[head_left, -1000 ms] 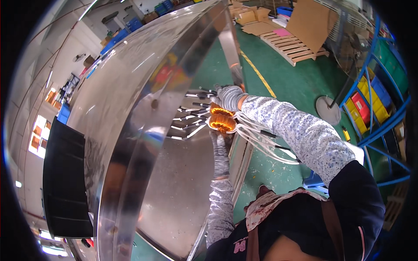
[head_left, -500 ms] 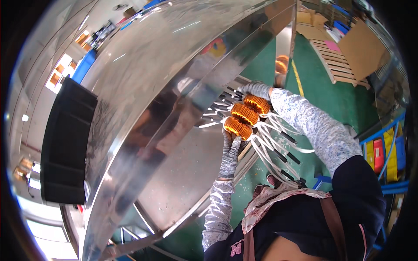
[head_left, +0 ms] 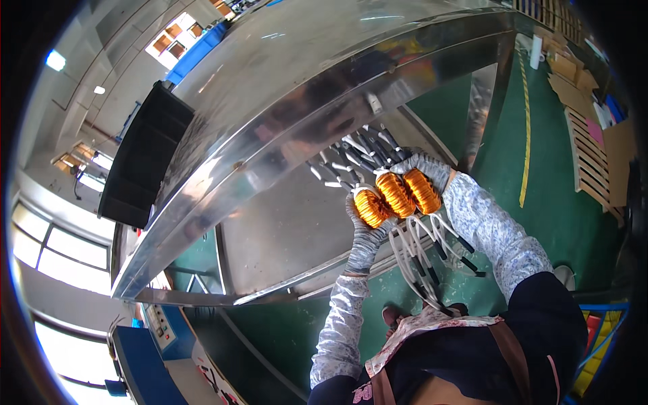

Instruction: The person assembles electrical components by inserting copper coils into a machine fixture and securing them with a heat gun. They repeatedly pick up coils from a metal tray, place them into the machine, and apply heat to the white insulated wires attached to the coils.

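Three copper-wound toroidal coils (head_left: 397, 196) sit side by side in a row between my hands, below the table's front edge. White leads with black sleeved ends (head_left: 418, 250) hang from their near side, and more leads (head_left: 364, 150) stick out on the far side over the lower shelf. My left hand (head_left: 368, 237), in a grey striped knit glove, closes round the leftmost coil. Wearing a similar glove, my right hand (head_left: 428, 169) grips the rightmost coil from its far right side; some of its fingers are hidden behind the coils and leads.
A shiny steel table (head_left: 283, 135) curves across the view, with a grey lower shelf (head_left: 270, 233) under it. On top stand a black bin (head_left: 145, 158) and a blue bin (head_left: 196, 54). A wooden pallet (head_left: 590, 165) and cardboard lie on the green floor at right.
My view has turned to the right. The coils have swung from a slanted line to a nearly level row, still between both hands, and sit lower and further right in the picture.
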`<state>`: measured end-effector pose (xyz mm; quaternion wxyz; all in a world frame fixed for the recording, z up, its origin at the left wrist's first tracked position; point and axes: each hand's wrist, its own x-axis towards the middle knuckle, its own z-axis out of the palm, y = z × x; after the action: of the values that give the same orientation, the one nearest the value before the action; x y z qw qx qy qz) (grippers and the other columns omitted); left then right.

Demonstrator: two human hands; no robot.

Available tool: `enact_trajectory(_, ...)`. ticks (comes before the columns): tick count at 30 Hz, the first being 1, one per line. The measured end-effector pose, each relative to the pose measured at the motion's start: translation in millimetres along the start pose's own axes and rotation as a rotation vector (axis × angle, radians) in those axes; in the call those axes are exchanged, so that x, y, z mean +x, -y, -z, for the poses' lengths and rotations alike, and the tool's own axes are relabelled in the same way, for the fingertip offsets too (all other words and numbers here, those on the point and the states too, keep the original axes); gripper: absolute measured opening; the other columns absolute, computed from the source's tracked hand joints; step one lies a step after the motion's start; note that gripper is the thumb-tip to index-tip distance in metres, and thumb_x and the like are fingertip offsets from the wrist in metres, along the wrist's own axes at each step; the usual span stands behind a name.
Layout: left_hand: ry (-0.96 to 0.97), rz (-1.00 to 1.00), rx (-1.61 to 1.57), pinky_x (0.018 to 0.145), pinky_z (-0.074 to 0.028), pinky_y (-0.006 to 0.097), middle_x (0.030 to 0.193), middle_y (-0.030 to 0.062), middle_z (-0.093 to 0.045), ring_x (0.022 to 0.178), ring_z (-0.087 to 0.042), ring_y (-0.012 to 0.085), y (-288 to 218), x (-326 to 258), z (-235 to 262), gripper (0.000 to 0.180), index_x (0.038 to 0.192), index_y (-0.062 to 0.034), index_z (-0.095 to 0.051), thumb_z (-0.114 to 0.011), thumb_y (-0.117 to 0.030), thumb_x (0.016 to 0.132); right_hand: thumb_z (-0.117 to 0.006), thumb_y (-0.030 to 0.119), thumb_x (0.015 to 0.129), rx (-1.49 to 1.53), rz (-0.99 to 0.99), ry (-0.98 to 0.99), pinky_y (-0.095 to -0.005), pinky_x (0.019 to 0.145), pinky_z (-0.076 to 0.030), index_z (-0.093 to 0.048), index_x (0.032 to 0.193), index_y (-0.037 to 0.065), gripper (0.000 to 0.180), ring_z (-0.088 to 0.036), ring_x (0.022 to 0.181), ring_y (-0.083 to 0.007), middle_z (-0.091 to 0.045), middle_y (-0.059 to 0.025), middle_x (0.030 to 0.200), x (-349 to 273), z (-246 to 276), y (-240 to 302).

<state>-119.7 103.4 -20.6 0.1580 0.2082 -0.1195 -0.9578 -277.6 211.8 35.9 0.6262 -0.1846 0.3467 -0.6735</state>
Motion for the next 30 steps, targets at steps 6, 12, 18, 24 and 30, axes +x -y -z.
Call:
enact_trajectory(6,0.135,-0.034,0.033,0.096,-0.037,0.052,0.12,0.0103,-0.05,0.11,-0.047,0.0291,-9,-85,-20,0.079,0.123,-0.0131,-0.043,-0.058,-0.066,0.067,-0.066,0.011,0.072,-0.101,0.267,0.038,-0.0336,0.087,-0.047,-0.054,0.111,0.001,0.042,-0.059,0.094,-0.0205,-0.061,-0.0087,0.1,-36,-60,-25)
enact_trajectory(12,0.144,-0.119,0.078,0.095,-0.042,0.042,0.12,0.0113,-0.049,0.11,-0.049,0.0239,-37,-258,20,0.061,0.126,-0.0124,-0.039,-0.061,-0.041,0.076,-0.068,0.002,0.069,0.101,0.267,0.046,-0.0345,0.09,-0.046,-0.051,0.116,0.002,0.05,-0.058,0.098,-0.0198,-0.059,-0.0093,0.108,-84,-191,-115)
enact_trajectory(18,-0.218,-0.567,0.677,0.101,-0.033,0.044,0.122,0.0101,-0.048,0.115,-0.045,0.0256,-38,-464,106,0.06,0.124,-0.0086,-0.042,-0.051,-0.051,0.082,-0.072,0.006,0.069,-0.019,0.231,0.109,-0.0299,0.081,-0.05,-0.055,0.105,0.001,0.04,-0.061,0.088,-0.0161,-0.063,-0.0069,0.095,-119,-296,-284)
enact_trajectory(24,-0.382,-0.991,0.993,0.096,-0.042,0.036,0.128,0.0134,-0.042,0.115,-0.047,0.0245,-25,-698,150,0.092,0.137,-0.0107,-0.019,-0.067,0.009,0.062,-0.069,0.004,0.07,0.109,-0.107,0.309,-0.0322,0.086,-0.048,-0.054,0.11,0.002,0.043,-0.059,0.093,-0.0175,-0.06,-0.0078,0.101,-168,-442,-439)
enact_trajectory(30,-0.78,-1.28,0.939,0.095,-0.043,0.035,0.128,0.013,-0.04,0.117,-0.044,0.0243,14,-867,175,0.093,0.135,-0.0112,-0.019,-0.069,0.01,0.059,-0.068,0.009,0.074,0.084,-0.357,0.654,-0.0312,0.087,-0.048,-0.054,0.112,0.003,0.041,-0.059,0.096,-0.0178,-0.06,-0.0085,0.105,-213,-566,-560)
